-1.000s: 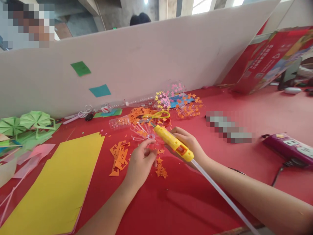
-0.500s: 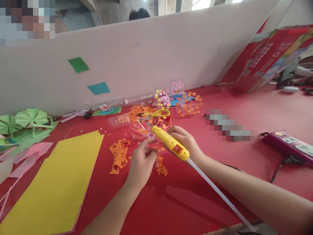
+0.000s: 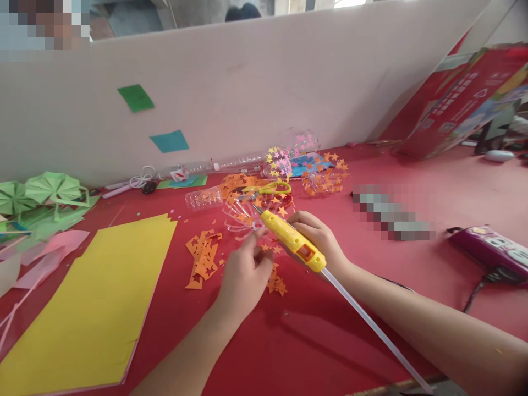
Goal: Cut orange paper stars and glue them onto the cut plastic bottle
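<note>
My right hand (image 3: 317, 236) grips a yellow glue gun (image 3: 293, 239). A long clear glue stick (image 3: 371, 324) sticks out of its back end, and its metal nozzle points up and left. Below the nozzle lies a clear plastic piece cut into petal-like strips (image 3: 239, 217), with orange paper stars (image 3: 282, 211) at its right side. My left hand (image 3: 247, 269) reaches to the near edge of this piece, index finger stretched out, thumb apart and the other fingers loosely curled. Whether the fingertip presses on the plastic is hard to tell. Loose orange stars (image 3: 277, 283) lie beside the thumb.
Yellow paper sheets (image 3: 99, 297) and orange scraps (image 3: 203, 256) lie left. Behind are yellow-handled scissors (image 3: 274, 188), a clear bottle piece (image 3: 204, 197) and star-trimmed plastic flowers (image 3: 325, 176). A purple device (image 3: 490, 250) and red carton (image 3: 462, 104) stand right; a white partition (image 3: 231, 93) closes the back.
The whole view has shifted slightly, so things appear a little further right. Both hands and the glue gun keep nearly the same pose over the plastic piece.
</note>
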Action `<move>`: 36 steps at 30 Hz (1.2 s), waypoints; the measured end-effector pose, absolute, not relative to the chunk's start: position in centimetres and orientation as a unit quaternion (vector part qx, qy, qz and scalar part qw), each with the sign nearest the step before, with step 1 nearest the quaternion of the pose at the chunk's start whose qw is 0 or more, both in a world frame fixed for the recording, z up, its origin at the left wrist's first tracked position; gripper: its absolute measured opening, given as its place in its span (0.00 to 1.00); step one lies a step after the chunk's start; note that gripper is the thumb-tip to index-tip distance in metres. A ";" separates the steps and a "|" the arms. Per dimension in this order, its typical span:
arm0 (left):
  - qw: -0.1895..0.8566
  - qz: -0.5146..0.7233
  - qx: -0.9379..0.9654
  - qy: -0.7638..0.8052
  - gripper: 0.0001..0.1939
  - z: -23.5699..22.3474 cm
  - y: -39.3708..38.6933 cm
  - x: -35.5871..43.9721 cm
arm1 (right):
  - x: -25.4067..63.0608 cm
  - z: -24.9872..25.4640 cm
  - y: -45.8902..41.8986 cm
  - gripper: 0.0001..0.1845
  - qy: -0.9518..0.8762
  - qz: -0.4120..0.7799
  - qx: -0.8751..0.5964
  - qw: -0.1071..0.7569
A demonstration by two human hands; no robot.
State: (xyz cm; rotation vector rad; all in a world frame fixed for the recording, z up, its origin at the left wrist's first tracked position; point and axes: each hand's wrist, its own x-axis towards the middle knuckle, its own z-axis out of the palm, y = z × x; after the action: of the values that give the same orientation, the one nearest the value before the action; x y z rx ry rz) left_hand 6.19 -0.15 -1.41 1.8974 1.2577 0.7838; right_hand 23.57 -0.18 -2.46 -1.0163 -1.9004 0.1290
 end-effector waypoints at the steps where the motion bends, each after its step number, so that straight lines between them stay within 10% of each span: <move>1: 0.292 0.298 0.767 0.487 0.21 -1.6 -0.1 6.1 | 23.6 -2.4 -0.2 0.05 -0.777 0.053 -0.413 0.473; 8: -0.013 0.245 0.856 0.456 0.15 -2.8 1.0 6.7 | 23.7 -2.6 -0.1 0.06 -0.775 0.047 -0.412 0.477; 21: 0.211 0.328 0.778 0.492 0.13 -2.4 1.4 7.0 | 23.6 -2.9 0.1 0.06 -0.770 0.021 -0.438 0.464; 36: 0.240 0.338 0.772 0.482 0.08 -2.3 1.1 7.2 | 23.1 -2.9 0.2 0.10 -0.762 -0.001 -0.447 0.469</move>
State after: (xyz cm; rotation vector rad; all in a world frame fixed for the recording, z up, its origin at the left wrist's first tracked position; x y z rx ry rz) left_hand 7.25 1.12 -2.29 2.1121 1.3191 0.9250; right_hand 23.14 0.24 -2.91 -1.0959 -1.8683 -0.0032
